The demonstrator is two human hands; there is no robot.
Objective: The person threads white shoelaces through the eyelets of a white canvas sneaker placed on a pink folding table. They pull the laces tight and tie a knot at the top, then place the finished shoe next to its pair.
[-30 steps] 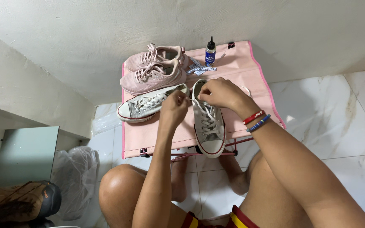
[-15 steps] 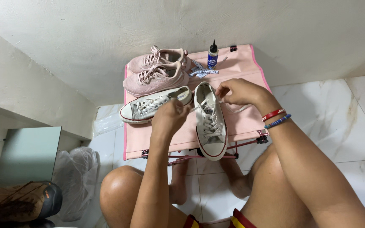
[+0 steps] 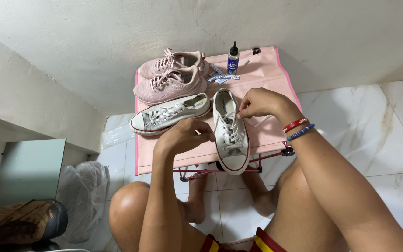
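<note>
Pink fabric covers a small folding table at the centre of the frame, and on it lie four shoes: two pink sneakers side by side at the upper left of the tabletop, and two white canvas sneakers with red-striped soles. One white sneaker lies crosswise just below the pink pair. The other white sneaker points toward the bottom of the frame, its toe hanging past the table's near edge. One small dark bottle with a pointed nozzle stands upright at the far edge, with a few patterned strips lying just beside it.

The left hand is curled at the left side of the lengthwise sneaker, fingertips pinched together on a lace end close to the eyelets. The right hand sits at the upper right of the same shoe, thumb and forefinger closed on a white lace that trails off to the right across the fabric. Two bands, one red and one blue, circle the right wrist.

Below the table, red metal legs show above a white marble-patterned tile floor. A plain white wall fills the top of the frame. At lower left sit a clear plastic bag, a pale green panel and a brown bundle.
</note>
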